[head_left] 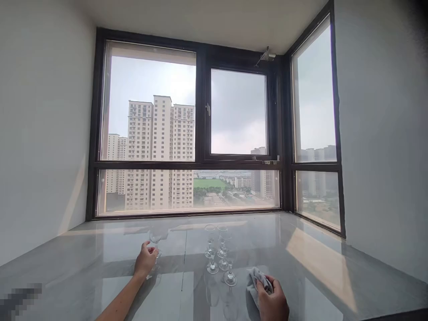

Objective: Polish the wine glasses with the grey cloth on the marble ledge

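Working on a broad, glossy surface (317, 267), probably slippery, with open room either side and a window (150, 133) at the far edge. Reaching past a cluster of glasses (219, 256) standing mid-surface. Clenching a soft cloth (256, 278) in the right hand (272, 305). Grasping a light, fragile stemmed glass (155, 238), left of the cluster, by its stem in the grip of the left hand (145, 261).

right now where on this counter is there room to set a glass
Bare: right side, between the cloth and the side window; left side, between the left hand holding a glass and the wall. Crowded: the middle cluster of glasses.
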The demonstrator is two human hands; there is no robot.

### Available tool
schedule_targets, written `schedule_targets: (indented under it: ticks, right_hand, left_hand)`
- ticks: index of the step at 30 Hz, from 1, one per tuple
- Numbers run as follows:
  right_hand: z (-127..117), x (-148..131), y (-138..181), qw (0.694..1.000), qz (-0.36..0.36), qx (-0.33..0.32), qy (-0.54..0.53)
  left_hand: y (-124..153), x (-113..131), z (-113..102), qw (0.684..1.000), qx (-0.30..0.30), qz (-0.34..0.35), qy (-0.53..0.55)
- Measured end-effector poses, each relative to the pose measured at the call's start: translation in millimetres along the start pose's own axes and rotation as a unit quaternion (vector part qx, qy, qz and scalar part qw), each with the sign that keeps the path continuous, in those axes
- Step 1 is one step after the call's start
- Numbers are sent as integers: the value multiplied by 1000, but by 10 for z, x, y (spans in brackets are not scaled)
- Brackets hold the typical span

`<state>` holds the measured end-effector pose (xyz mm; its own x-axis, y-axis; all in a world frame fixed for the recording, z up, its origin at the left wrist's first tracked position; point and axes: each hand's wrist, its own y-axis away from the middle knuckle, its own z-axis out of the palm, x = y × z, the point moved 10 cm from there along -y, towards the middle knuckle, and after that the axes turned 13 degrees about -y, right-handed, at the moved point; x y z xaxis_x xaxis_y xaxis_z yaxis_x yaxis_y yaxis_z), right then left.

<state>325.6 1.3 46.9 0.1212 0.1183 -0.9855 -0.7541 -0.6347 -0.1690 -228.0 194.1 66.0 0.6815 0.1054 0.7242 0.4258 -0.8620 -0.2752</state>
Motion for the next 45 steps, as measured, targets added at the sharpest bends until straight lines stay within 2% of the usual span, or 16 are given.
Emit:
schedule_targets:
  ticks: [8, 15, 20, 23, 27, 31, 35, 37, 39, 42, 45]
  right_hand:
    - [5, 4, 32, 1000, -9, 4, 15]
    - [30, 2, 28, 1000, -8, 5, 10]
    - [17, -16, 60, 998, -34, 49, -1]
    - [34, -59, 81, 999, -34, 29, -5]
    - [40, -87, 86, 1000, -9, -3, -4]
    - [46, -88, 87, 1000, -10, 1, -11]
    - [66, -74, 107, 999, -30, 22, -16]
    - [72, -77, 113, 999, -38, 24, -22]
    - [83, -96, 108, 999, -43, 10, -31]
    - [69, -143, 96, 998, -39, -13, -40]
    - [26, -200, 153, 997, -44, -15, -61]
  left_hand:
    - [-58, -8, 113, 999, -13, 29, -35]
    - [53, 129, 1, 997, -3, 62, -52]
    - [171, 274, -99, 994, 19, 97, -55]
    - [295, 380, -109, 989, 25, 131, -58]
    - [547, 637, -138, 974, 43, 214, -64]
    - [823, 921, -287, 951, 88, 295, -35]
    - [1226, 1235, -372, 907, 122, 402, 3]
    - [1506, 1412, -267, 883, 96, 460, -2]
    - [1797, 1569, -80, 866, 45, 498, -22]
    - [2177, 1732, 173, 850, -21, 524, -48]
    - [2395, 1804, 318, 837, -52, 541, -65]
